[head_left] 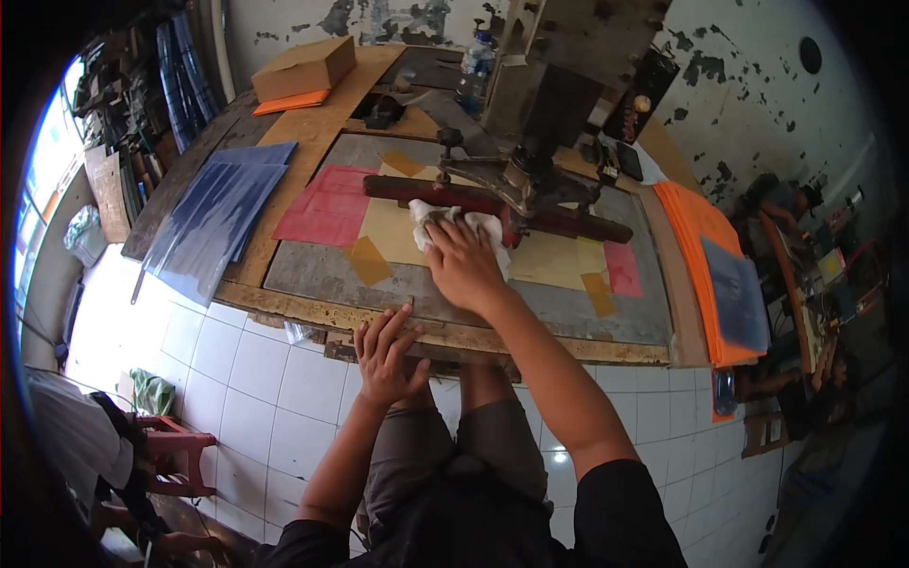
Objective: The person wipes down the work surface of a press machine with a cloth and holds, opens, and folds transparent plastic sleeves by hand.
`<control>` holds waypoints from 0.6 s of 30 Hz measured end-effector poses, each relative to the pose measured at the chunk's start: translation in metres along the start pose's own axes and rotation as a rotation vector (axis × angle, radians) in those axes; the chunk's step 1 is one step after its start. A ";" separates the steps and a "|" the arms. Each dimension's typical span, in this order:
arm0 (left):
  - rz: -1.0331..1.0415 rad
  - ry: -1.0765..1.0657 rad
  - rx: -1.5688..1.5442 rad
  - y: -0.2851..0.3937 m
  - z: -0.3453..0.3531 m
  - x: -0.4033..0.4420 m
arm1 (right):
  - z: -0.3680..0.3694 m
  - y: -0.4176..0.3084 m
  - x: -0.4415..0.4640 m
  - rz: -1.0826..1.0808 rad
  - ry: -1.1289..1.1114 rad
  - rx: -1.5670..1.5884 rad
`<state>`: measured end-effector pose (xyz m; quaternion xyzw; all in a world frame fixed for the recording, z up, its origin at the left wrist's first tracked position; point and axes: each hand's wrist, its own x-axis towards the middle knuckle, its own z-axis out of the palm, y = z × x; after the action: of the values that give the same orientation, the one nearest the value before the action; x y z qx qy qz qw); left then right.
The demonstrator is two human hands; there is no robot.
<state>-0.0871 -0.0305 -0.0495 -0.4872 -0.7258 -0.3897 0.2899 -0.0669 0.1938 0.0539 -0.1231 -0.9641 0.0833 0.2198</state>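
My right hand (462,265) presses a crumpled white cloth (428,225) onto the cream sheet (388,233), just in front of the press's red bar (576,223). Its fingers lie over the cloth, partly bunching it. Strips of amber tape (368,262) cross the sheet's edge onto the grey metal plate (312,270). Pink sheet material (322,204) lies at the left end, and a smaller pink piece (622,269) at the right. My left hand (383,358) rests at the wooden front edge of the table, fingers spread, holding nothing.
The press column (559,85) rises behind the plate. Clear blue plastic sheets (213,208) overhang the table's left side; orange sheets (696,256) lie at the right. A cardboard box (303,71) and a plastic bottle (475,71) stand at the back. Other people sit at both sides.
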 end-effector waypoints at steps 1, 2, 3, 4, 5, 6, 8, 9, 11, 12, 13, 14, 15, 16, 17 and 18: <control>0.006 0.003 0.002 -0.001 0.000 -0.001 | 0.001 0.005 -0.003 0.002 0.001 -0.019; 0.012 0.010 0.002 -0.001 0.000 -0.001 | -0.001 0.009 -0.006 0.002 0.002 -0.041; 0.017 0.020 0.004 -0.001 0.002 0.000 | -0.003 0.012 -0.007 0.000 0.004 -0.064; 0.016 0.013 0.002 -0.001 0.002 0.000 | -0.005 0.015 -0.014 0.027 0.015 -0.068; 0.015 0.007 0.004 -0.001 0.002 0.000 | -0.008 0.016 -0.026 0.051 0.027 -0.071; 0.012 0.003 0.008 -0.002 0.000 0.000 | -0.015 0.016 -0.036 0.073 0.039 -0.071; 0.005 -0.010 0.013 -0.001 -0.002 0.001 | -0.045 0.027 -0.054 0.163 -0.167 -0.112; -0.002 -0.018 0.014 0.000 -0.003 0.000 | -0.048 0.041 -0.063 0.172 -0.159 -0.165; 0.001 -0.004 0.012 -0.001 0.000 -0.002 | -0.059 0.065 -0.078 0.212 -0.160 -0.235; 0.006 0.002 0.009 -0.002 0.002 -0.002 | -0.068 0.075 -0.083 0.244 -0.167 -0.250; 0.007 0.001 0.006 -0.002 0.002 -0.003 | -0.078 0.087 -0.087 0.277 -0.172 -0.265; 0.008 0.003 0.006 -0.002 0.003 -0.003 | -0.088 0.102 -0.092 0.314 -0.164 -0.217; 0.006 0.007 0.008 -0.002 0.003 -0.002 | -0.097 0.119 -0.095 0.346 -0.154 -0.169; 0.004 0.001 0.003 -0.002 0.002 -0.002 | -0.098 0.130 -0.096 0.376 -0.146 -0.121; -0.002 -0.001 -0.001 -0.002 0.001 -0.001 | -0.092 0.135 -0.099 0.381 -0.096 -0.132; -0.008 -0.005 -0.006 0.000 0.000 -0.002 | -0.091 0.123 -0.097 0.384 -0.098 -0.223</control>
<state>-0.0868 -0.0310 -0.0510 -0.4860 -0.7273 -0.3918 0.2853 0.0830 0.2943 0.0687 -0.3236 -0.9359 0.0222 0.1378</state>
